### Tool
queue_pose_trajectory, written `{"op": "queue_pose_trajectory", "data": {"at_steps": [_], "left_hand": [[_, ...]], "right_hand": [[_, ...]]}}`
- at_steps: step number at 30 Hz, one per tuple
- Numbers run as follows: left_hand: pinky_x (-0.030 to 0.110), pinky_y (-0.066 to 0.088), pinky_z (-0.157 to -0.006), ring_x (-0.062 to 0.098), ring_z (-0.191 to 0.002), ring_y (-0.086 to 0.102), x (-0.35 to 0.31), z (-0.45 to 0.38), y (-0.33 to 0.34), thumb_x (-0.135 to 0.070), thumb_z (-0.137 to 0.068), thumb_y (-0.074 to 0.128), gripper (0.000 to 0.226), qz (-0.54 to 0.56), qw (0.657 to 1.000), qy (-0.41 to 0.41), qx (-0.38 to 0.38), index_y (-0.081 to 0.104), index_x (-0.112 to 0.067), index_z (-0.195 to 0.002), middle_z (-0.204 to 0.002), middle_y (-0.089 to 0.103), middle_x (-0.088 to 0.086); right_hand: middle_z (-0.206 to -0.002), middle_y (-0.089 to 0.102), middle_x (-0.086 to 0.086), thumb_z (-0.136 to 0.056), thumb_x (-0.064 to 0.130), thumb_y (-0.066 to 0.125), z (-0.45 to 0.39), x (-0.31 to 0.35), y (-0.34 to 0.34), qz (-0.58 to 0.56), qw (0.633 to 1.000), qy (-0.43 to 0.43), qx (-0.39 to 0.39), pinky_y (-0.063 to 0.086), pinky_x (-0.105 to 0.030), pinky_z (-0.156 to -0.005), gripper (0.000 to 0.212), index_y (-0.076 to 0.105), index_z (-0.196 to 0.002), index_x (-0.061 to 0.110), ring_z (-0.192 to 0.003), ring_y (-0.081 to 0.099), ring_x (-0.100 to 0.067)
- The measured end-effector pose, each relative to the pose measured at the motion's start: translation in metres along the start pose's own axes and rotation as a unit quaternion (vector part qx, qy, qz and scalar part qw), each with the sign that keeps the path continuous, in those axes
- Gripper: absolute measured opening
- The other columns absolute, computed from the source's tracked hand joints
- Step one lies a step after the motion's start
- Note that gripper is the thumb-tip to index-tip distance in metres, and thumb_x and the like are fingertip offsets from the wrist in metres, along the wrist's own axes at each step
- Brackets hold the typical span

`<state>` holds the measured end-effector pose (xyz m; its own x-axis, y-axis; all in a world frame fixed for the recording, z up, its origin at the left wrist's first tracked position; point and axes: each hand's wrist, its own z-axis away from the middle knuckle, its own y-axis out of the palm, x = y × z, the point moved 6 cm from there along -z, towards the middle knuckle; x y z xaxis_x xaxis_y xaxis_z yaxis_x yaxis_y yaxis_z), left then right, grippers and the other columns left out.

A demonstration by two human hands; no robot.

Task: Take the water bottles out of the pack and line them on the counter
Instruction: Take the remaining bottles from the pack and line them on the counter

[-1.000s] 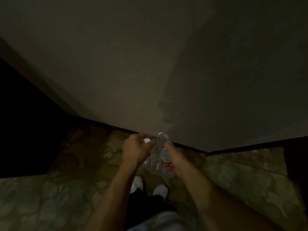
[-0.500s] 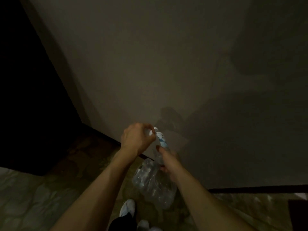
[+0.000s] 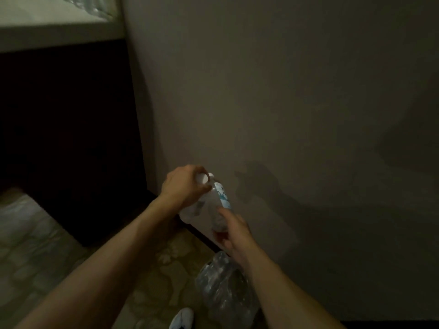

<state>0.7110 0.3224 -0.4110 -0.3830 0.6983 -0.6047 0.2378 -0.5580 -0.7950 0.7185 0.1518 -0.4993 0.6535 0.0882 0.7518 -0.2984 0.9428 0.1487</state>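
Note:
Two clear water bottles with white caps and a blue-white label are held up in front of the wall. My left hand grips them at the necks, just under the caps. My right hand holds the lower part of the labelled bottle from below. The crumpled clear plastic pack lies on the patterned floor under my right forearm; what it holds is too dim to tell. The pale counter shows at the top left, with several bottles standing on it at the frame's edge.
A plain wall fills the right side, with a dark baseboard below. Beneath the counter is a dark cabinet front. My white shoe stands on the floor beside the pack. The light is very dim.
Both hands have risen with the bottles, away from the pack, which stays on the floor. The view has swung up and left, bringing the counter into sight.

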Motion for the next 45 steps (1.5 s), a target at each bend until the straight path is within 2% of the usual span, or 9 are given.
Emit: {"op": "queue_pose_trajectory", "data": {"at_steps": [4,8,13,17,20,24,27,33,45], "left_hand": [[0.039,0.055,-0.082,0.025,-0.095,0.065,-0.012,0.027,-0.048,-0.058,-0.079,0.065,0.038,-0.008,0.995,0.01,-0.095,0.065,-0.033,-0.107,-0.104,0.069,-0.001],[0.035,0.056,-0.078,0.015,-0.086,0.065,-0.021,0.058,-0.115,-0.051,-0.082,0.068,0.033,0.052,0.985,0.023,-0.165,0.066,-0.026,-0.103,-0.094,0.068,-0.005],[0.04,0.057,-0.079,0.019,-0.087,0.067,-0.02,0.082,-0.202,-0.039,-0.079,0.075,0.014,0.105,0.989,0.088,-0.058,0.068,-0.032,-0.09,-0.089,0.069,-0.002],[0.036,0.058,-0.073,0.025,-0.086,0.068,-0.015,0.098,-0.252,-0.04,-0.077,0.077,0.02,0.131,0.98,0.12,-0.094,0.069,-0.027,-0.089,-0.09,0.07,0.005],[0.046,0.058,-0.081,0.022,-0.086,0.069,0.001,0.108,-0.28,-0.063,-0.061,0.069,0.047,0.129,0.971,0.104,-0.171,0.069,-0.027,-0.091,-0.087,0.071,-0.001],[0.042,0.057,-0.079,0.017,-0.083,0.067,0.036,0.12,-0.32,-0.052,-0.073,0.077,0.035,0.113,0.956,0.066,-0.263,0.071,-0.023,-0.092,-0.084,0.07,-0.003],[0.036,0.056,-0.078,0.015,-0.084,0.067,0.064,0.126,-0.352,-0.051,-0.072,0.078,0.034,0.097,0.942,0.044,-0.317,0.073,-0.024,-0.092,-0.084,0.072,-0.003],[0.038,0.056,-0.077,0.015,-0.079,0.067,0.128,0.132,-0.42,-0.058,-0.071,0.075,0.042,0.11,0.922,0.029,-0.37,0.073,-0.022,-0.092,-0.081,0.07,-0.004],[0.036,0.052,-0.082,0.019,-0.092,0.066,0.196,0.087,-0.5,-0.063,-0.072,0.072,0.055,0.117,0.892,0.017,-0.437,0.074,-0.016,-0.1,-0.096,0.073,0.002]], "right_hand": [[-0.106,0.067,-0.008,-0.083,0.03,0.072,0.03,0.011,0.017,-0.001,0.997,-0.051,0.051,0.052,-0.031,-0.068,0.052,0.051,-0.129,0.017,-0.09,0.064,-0.021],[-0.118,0.064,-0.007,-0.079,0.016,0.074,0.071,0.033,0.055,-0.01,0.984,-0.132,0.12,0.053,-0.026,-0.066,0.057,0.046,-0.128,0.02,-0.096,0.065,-0.019],[-0.117,0.068,-0.002,-0.064,0.023,0.08,0.13,0.06,0.115,0.015,0.948,-0.198,0.247,0.055,-0.021,-0.068,0.068,0.046,-0.123,0.022,-0.101,0.068,-0.015],[-0.112,0.07,-0.005,-0.076,0.004,0.075,0.158,0.082,0.152,0.018,0.926,-0.245,0.287,0.054,-0.017,-0.065,0.058,0.046,-0.125,0.014,-0.089,0.072,-0.009],[-0.11,0.07,0.0,-0.075,0.005,0.075,0.163,0.09,0.179,0.043,0.916,-0.285,0.279,0.054,-0.016,-0.067,0.059,0.049,-0.125,0.022,-0.095,0.07,-0.01],[-0.113,0.069,0.003,-0.071,0.018,0.08,0.172,0.092,0.235,0.065,0.896,-0.349,0.266,0.055,-0.018,-0.072,0.065,0.049,-0.126,0.03,-0.102,0.067,-0.011],[-0.113,0.065,-0.01,-0.072,0.011,0.082,0.174,0.088,0.291,0.059,0.893,-0.379,0.237,0.054,-0.018,-0.068,0.064,0.047,-0.125,0.015,-0.1,0.066,-0.021],[-0.103,0.068,-0.01,-0.075,0.003,0.078,0.171,0.08,0.394,0.037,0.897,-0.396,0.192,0.053,-0.018,-0.062,0.049,0.052,-0.115,0.012,-0.083,0.067,-0.016],[-0.106,0.067,-0.004,-0.072,0.015,0.082,0.138,0.109,0.5,0.112,0.885,-0.434,0.128,0.058,-0.033,-0.081,0.053,0.052,-0.116,0.017,-0.098,0.067,-0.019]]}}
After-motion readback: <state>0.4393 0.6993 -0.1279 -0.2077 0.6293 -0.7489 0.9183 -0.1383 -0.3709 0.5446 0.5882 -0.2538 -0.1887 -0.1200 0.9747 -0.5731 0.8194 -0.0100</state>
